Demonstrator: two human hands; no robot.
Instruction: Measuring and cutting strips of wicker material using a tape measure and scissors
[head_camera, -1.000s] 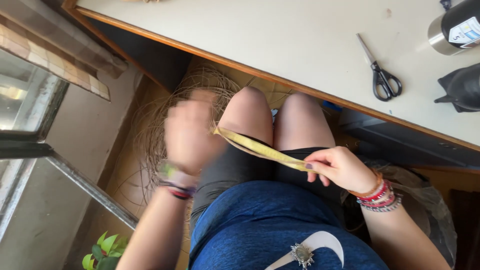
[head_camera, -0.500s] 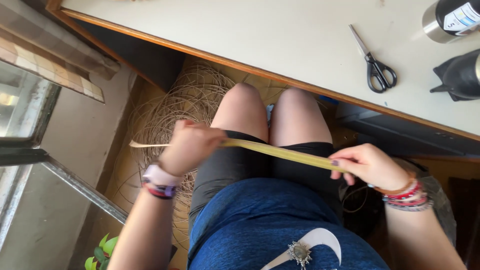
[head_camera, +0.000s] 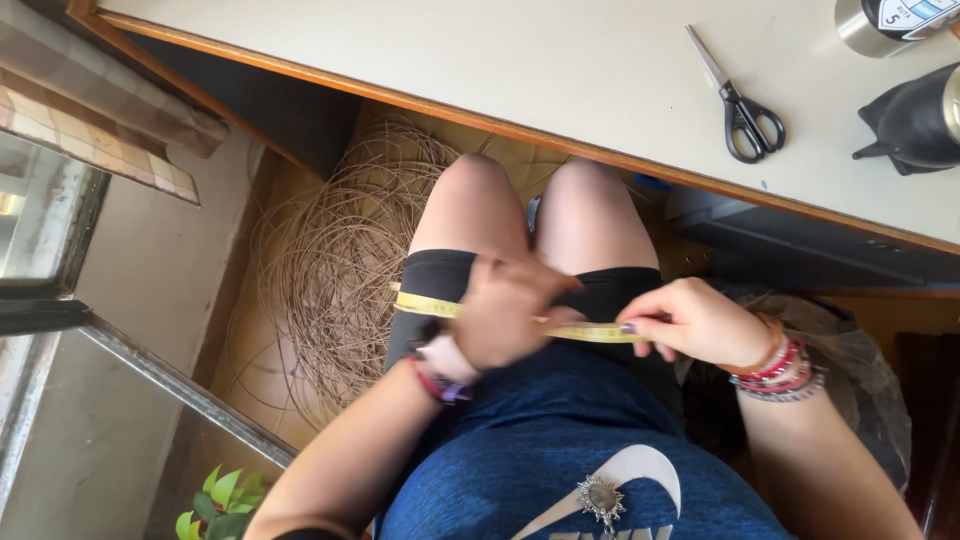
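A yellow measuring tape (head_camera: 585, 331) stretches across my lap, over black shorts and a blue shirt. My left hand (head_camera: 508, 310) is closed around the tape near the middle of my thighs, with a short end sticking out to the left at the tape's tip (head_camera: 420, 303). My right hand (head_camera: 688, 322) pinches the tape's other end just to the right, fingers closed on it. The two hands are close together. Bracelets ring both wrists.
A big coil of thin brown cane (head_camera: 345, 255) lies on the floor left of my knees. A white table with a wooden edge (head_camera: 560, 80) holds black scissors (head_camera: 745, 110), a metal can (head_camera: 885, 22) and a black object (head_camera: 915, 120). A green plant (head_camera: 215, 505) grows bottom left.
My left hand slid rightward along the tape from beside my left thigh to the middle of my lap, closing the gap to my right hand, which stayed nearly still.
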